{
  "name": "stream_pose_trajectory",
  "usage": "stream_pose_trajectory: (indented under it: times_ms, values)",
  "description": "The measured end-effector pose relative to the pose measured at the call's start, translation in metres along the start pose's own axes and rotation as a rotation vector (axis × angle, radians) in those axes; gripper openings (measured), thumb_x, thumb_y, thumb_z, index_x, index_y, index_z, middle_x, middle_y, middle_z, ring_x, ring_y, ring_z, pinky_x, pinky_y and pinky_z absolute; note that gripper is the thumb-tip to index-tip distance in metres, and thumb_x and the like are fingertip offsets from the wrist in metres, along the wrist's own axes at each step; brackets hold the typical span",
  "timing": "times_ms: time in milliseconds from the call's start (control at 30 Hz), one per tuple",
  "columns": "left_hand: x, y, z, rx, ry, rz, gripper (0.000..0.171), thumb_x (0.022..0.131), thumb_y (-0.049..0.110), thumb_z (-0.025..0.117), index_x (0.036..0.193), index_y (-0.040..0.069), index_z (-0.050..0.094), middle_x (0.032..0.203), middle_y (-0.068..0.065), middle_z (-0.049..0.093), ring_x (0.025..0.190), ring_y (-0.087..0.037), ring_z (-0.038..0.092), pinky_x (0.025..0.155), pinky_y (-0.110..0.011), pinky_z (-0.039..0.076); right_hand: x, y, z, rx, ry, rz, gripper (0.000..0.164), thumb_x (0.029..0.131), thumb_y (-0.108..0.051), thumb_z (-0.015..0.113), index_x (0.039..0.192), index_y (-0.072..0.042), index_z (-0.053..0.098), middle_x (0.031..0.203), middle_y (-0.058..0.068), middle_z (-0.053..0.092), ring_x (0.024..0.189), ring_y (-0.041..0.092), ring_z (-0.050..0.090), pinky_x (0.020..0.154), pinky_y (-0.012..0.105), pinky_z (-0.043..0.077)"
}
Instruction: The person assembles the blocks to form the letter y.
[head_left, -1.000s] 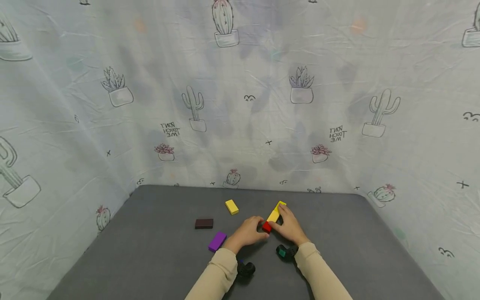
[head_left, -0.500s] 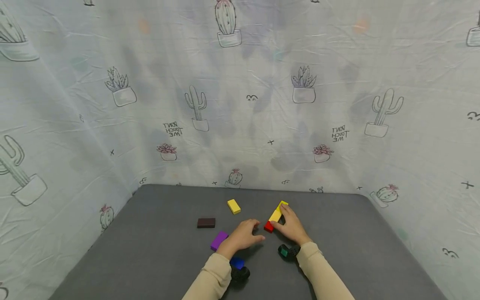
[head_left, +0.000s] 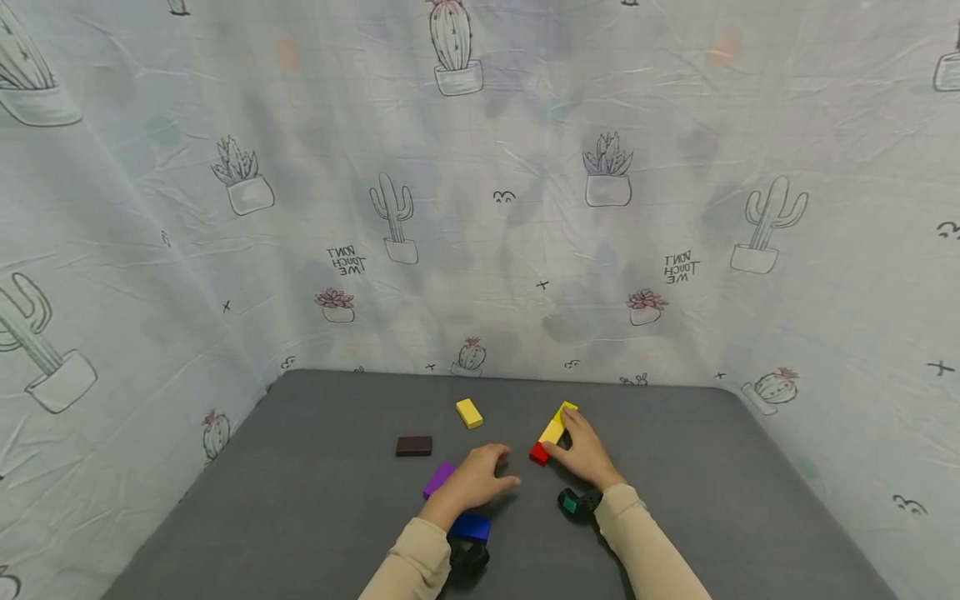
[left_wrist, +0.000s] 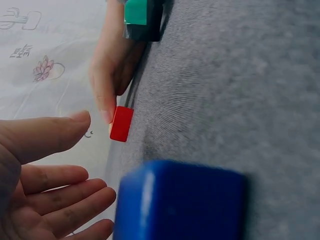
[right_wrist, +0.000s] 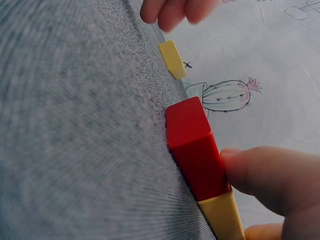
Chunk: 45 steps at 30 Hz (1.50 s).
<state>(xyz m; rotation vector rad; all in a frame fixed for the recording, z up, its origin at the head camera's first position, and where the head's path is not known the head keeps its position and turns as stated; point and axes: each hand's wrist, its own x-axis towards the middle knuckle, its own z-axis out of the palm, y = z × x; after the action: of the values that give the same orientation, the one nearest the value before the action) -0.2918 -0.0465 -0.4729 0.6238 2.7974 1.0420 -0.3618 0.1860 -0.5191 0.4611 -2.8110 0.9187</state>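
A row on the grey table [head_left: 637, 533] has a red block [head_left: 538, 453] at its near end and a pale yellow block [head_left: 552, 431] and a brighter yellow block [head_left: 567, 407] beyond it. My right hand [head_left: 588, 454] touches this row, thumb at the red block and fingers at the far yellow one. In the right wrist view the thumb [right_wrist: 270, 172] meets the red block's edge. My left hand [head_left: 476, 479] hovers left of the row, fingers apart, holding nothing. A blue block [head_left: 471, 527] lies beside the left wrist, large in the left wrist view [left_wrist: 180, 205].
A purple block [head_left: 438, 480] is partly covered by my left hand. A dark brown block [head_left: 414, 446] and a separate yellow block [head_left: 469, 413] lie farther back. A cactus-print cloth [head_left: 480, 250] hangs behind the table. Black devices sit at both wrists.
My left hand has drawn back leftward from the red block and spread its fingers, uncovering the blue block. My right hand stays at the row.
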Motion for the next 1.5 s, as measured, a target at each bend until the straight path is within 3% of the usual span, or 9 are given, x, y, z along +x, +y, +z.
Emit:
stream_pose_trajectory:
  times_ms: [200, 467, 867, 1033, 1267, 1500]
  values:
    - [-0.009, -0.003, -0.002, 0.019, 0.013, 0.012, 0.050, 0.088, 0.026, 0.068, 0.127, -0.001, 0.054, 0.120, -0.014, 0.060, 0.110, -0.028, 0.058, 0.089, -0.042, 0.050, 0.000, -0.001, -0.001, 0.014, -0.004, 0.000, 0.081, 0.088, -0.046, 0.062, 0.143, 0.007, 0.035, 0.150, 0.023, 0.031, 0.138, 0.042, 0.027, 0.110, 0.057, 0.027]
    - [-0.023, -0.005, -0.004, 0.055, -0.021, 0.007, 0.051, 0.088, 0.029, 0.068, 0.127, -0.001, 0.054, 0.117, -0.011, 0.060, 0.109, -0.025, 0.058, 0.091, -0.040, 0.049, 0.000, 0.000, -0.001, 0.009, -0.013, -0.005, 0.081, 0.088, -0.046, 0.061, 0.143, 0.008, 0.034, 0.150, 0.024, 0.031, 0.138, 0.042, 0.027, 0.110, 0.057, 0.027]
    - [-0.058, -0.005, -0.006, 0.097, -0.008, 0.006, 0.055, 0.088, 0.030, 0.068, 0.130, -0.002, 0.052, 0.125, -0.014, 0.057, 0.117, -0.029, 0.055, 0.095, -0.043, 0.047, -0.002, 0.000, -0.002, 0.024, -0.016, -0.014, 0.081, 0.088, -0.044, 0.062, 0.142, 0.009, 0.034, 0.150, 0.024, 0.030, 0.138, 0.043, 0.026, 0.110, 0.057, 0.027]
    - [-0.073, -0.007, -0.004, 0.112, 0.061, 0.017, 0.056, 0.086, 0.028, 0.070, 0.129, -0.004, 0.051, 0.127, -0.016, 0.056, 0.120, -0.031, 0.053, 0.097, -0.045, 0.045, -0.002, 0.001, -0.001, 0.019, -0.021, -0.017, 0.082, 0.088, -0.045, 0.062, 0.142, 0.009, 0.033, 0.150, 0.025, 0.030, 0.138, 0.043, 0.027, 0.110, 0.057, 0.027]
    - [-0.093, -0.011, 0.003, 0.104, 0.223, -0.049, 0.057, 0.084, 0.028, 0.071, 0.126, -0.006, 0.052, 0.124, -0.020, 0.056, 0.115, -0.035, 0.055, 0.093, -0.053, 0.046, -0.002, 0.001, -0.002, 0.025, -0.015, -0.023, 0.081, 0.088, -0.043, 0.063, 0.142, 0.009, 0.034, 0.150, 0.025, 0.030, 0.138, 0.044, 0.026, 0.110, 0.057, 0.026]
    - [-0.105, -0.014, 0.011, 0.078, 0.248, -0.086, 0.057, 0.085, 0.029, 0.071, 0.125, -0.007, 0.052, 0.122, -0.020, 0.056, 0.114, -0.036, 0.056, 0.092, -0.052, 0.047, -0.002, 0.001, -0.002, 0.016, -0.018, -0.027, 0.081, 0.088, -0.044, 0.063, 0.143, 0.008, 0.033, 0.150, 0.024, 0.029, 0.138, 0.043, 0.027, 0.111, 0.056, 0.026]
